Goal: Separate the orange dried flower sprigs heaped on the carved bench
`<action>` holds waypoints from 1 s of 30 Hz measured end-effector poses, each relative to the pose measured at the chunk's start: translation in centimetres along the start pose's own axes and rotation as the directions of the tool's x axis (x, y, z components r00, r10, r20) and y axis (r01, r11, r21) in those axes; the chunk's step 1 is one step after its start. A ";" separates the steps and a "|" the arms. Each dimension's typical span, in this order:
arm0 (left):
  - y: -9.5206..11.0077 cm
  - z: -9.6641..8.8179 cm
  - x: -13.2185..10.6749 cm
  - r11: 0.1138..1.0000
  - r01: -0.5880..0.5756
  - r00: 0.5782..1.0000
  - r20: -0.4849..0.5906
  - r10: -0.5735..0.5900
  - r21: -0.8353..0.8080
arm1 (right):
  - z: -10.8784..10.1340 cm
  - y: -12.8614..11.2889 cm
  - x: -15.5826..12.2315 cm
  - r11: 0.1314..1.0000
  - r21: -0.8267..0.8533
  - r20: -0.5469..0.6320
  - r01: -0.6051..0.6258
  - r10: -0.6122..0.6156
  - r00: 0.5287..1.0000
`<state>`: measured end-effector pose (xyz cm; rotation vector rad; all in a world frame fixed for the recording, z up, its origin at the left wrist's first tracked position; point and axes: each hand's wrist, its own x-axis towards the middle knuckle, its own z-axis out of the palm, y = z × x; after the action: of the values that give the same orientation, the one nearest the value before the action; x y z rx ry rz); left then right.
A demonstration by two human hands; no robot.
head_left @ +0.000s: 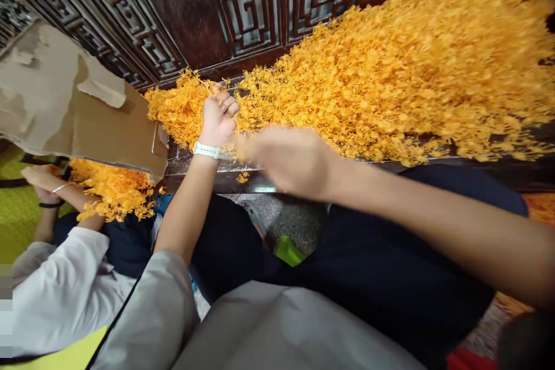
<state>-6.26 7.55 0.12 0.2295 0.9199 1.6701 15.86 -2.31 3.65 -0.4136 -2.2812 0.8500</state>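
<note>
My left hand (221, 111), with a pale watch band (207, 150) at the wrist, is raised at the left part of a long heap of small orange artificial flower pieces (368, 75). Its fingers are curled, and orange bits show at the thumb and fingertips. My right hand (295, 163) is just right of the left wrist, in front of the heap's near edge. Motion smears its fingers, so what they hold, if anything, is unclear. One loose flower piece (243, 177) lies at the ledge's near edge, below the hands.
A torn cardboard box (104, 121) stands at the left. Beyond it another person's hand (41, 179) is near more orange flowers (117, 188). Dark carved wooden panels (182, 11) rise behind the ledge (186, 166). A green object (288, 250) is on the floor between my knees.
</note>
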 end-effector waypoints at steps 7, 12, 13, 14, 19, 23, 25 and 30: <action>-1.0 1.1 -2.1 0.996 0.067 0.996 -0.066 -0.063 0.062 | -2.2 3.9 0.5 0.864 -0.449 -0.093 -0.230 0.211 0.973; -2.4 1.3 -2.8 0.987 0.163 0.986 -0.023 -0.163 -0.015 | 2.1 3.0 0.3 0.792 -0.610 0.287 0.012 0.206 0.936; -2.5 1.3 -2.9 0.986 0.166 0.986 -0.019 -0.167 -0.017 | 2.2 3.0 0.4 0.785 -0.617 0.311 0.046 0.191 0.931; -2.7 1.3 -2.9 0.986 0.169 0.985 -0.020 -0.169 -0.009 | 2.1 3.1 0.5 0.783 -0.617 0.331 0.079 0.167 0.929; -2.6 0.7 -1.4 0.994 0.088 0.992 -0.096 -0.082 0.061 | 3.0 0.4 -0.7 0.851 -0.392 0.301 0.351 -0.242 0.923; -1.7 -0.1 0.5 0.999 0.045 0.987 -0.153 -0.042 0.020 | 4.6 -2.1 -2.4 0.797 -0.177 0.185 0.577 -0.549 0.815; -1.2 -0.4 0.8 1.000 0.027 0.992 -0.123 -0.027 0.000 | 3.6 -1.3 -2.2 0.860 -0.182 0.146 0.476 -0.455 0.878; -0.1 -0.5 0.0 0.997 0.058 0.996 -0.061 -0.061 -0.042 | -1.4 3.5 -0.3 0.901 -0.378 -0.127 -0.214 0.179 0.976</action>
<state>-6.52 7.38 -0.26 0.1223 0.9297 1.6467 17.24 0.79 1.93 -0.8565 -2.3492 0.4505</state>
